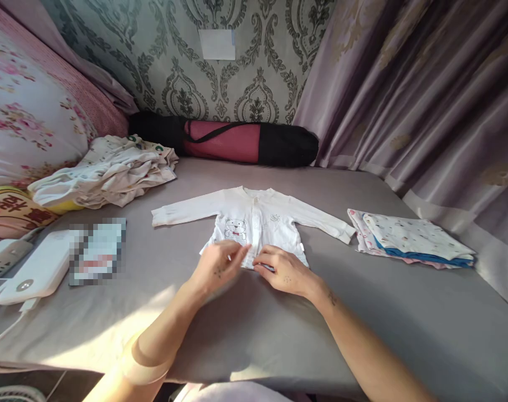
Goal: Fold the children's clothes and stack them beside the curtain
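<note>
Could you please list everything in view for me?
shirt: one, white, centre
folded clothes: one stack, multicoloured, right
loose clothes: one heap, mostly white, left
long bag: one, black and maroon, back
pillow: one, floral white, left
cushion: one, mostly yellow, left edge
box: one, white, left
power strip: one, white, left edge
cable: at least one, white, lower left
pixelated item: one, pale, left
round item: one, white, bottom-left corner
wall: one, grey patterned, back
paper: one, white, on wall
curtains: count unclear, purple, both sides
sheet: one, grey, under shirt
bangle: one, pale, left forearm
left hand: one, bare, at shirt's lower front
right hand: one, bare, at shirt hem
</note>
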### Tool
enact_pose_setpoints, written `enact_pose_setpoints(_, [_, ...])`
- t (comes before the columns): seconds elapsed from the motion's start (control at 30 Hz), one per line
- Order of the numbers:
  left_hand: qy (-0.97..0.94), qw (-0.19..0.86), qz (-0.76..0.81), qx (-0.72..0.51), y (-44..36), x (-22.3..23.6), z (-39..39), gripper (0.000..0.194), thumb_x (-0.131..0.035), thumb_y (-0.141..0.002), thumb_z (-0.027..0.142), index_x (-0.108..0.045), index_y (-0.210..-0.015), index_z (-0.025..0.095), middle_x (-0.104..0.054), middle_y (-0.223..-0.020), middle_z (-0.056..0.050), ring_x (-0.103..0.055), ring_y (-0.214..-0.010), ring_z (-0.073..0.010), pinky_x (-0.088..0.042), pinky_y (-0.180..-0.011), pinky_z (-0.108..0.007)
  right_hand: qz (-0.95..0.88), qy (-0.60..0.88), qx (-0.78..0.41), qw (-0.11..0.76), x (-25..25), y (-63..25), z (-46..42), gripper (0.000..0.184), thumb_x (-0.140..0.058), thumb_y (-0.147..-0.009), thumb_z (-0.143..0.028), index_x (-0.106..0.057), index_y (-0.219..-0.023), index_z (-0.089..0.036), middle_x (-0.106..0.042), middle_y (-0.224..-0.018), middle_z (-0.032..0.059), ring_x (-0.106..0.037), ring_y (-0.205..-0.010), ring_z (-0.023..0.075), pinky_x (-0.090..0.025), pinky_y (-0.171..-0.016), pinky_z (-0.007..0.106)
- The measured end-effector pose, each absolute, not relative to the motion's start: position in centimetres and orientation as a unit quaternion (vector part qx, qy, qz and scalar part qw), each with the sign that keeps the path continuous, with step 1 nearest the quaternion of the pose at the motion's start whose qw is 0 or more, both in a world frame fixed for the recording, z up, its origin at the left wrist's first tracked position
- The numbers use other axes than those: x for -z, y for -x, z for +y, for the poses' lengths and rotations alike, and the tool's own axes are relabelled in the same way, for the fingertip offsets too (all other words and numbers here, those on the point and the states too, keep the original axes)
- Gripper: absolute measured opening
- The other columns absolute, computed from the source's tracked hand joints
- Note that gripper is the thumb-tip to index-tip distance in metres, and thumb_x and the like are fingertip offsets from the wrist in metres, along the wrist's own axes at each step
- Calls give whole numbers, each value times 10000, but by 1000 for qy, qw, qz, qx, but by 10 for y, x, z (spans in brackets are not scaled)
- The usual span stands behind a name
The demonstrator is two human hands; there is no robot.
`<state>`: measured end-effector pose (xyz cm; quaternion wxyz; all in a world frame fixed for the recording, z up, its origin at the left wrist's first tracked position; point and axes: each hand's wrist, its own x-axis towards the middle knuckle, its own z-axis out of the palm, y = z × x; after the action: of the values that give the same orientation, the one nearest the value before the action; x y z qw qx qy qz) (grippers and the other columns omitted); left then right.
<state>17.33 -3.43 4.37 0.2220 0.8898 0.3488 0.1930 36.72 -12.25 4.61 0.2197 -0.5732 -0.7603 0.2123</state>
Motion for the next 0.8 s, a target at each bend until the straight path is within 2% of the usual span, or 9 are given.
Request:
enact_pose_setpoints(0.1, [-807,173,514,-234,-158,-35,-13,322,-406,-938,416,-595,-787,205,-607,-749,-21,-524,-691,-145,-366,-638,-250,-754,568,-247,220,-52,-368,-117,275,-493,-955,-300,-685,-775,-220,-621,-818,0,-571,-709,119,-421,-657,242])
enact_pose_setpoints(0.2, [-764,170,585,-214,-144,-26,3,240,-470,-886,407,-602,-857,208,-638,-841,-47,-567,-783,-187,-391,-669,-269,-743,575,-240,245,-55,-367,-96,291,-454,-968,-283,-693,-812,-223,-633,-817,2,-567,-699,122,-421,-651,246])
enact_pose_setpoints(0.37, [-753,238,594,-153,-139,-22,8,267,-489,-865,458,-591,-824,214,-666,-806,-33,-592,-757,-187,-376,-623,-260,-742,600,-183,234,-51,-346,-27,280,-428,-954,-185,-703,-1002,-209,-681,-985,56,-610,-955,180,-438,-840,287])
enact_pose_setpoints(0.6, [-746,267,597,-125,-141,-27,7,240,-525,-839,444,-596,-816,216,-683,-831,-37,-597,-777,-198,-342,-602,-258,-736,650,-130,135,-41,-294,58,254,-564,-875,-232,-647,-1112,-193,-596,-1176,102,-565,-1074,231,-444,-879,312])
enact_pose_setpoints(0.7, [-738,277,603,-120,-140,-29,8,213,-520,-839,404,-613,-806,215,-689,-818,-38,-607,-774,-199,-336,-589,-256,-736,659,-125,94,-37,-283,73,203,-541,-881,-216,-633,-1061,-197,-568,-1177,104,-569,-1051,233,-443,-864,325])
enact_pose_setpoints(0.8, [-725,296,610,-121,-138,-31,9,181,-523,-825,364,-615,-798,210,-698,-818,-45,-622,-775,-204,-353,-587,-256,-723,671,-117,113,-31,-278,78,190,-437,-939,-191,-590,-1051,-188,-569,-1128,105,-584,-970,212,-440,-826,319])
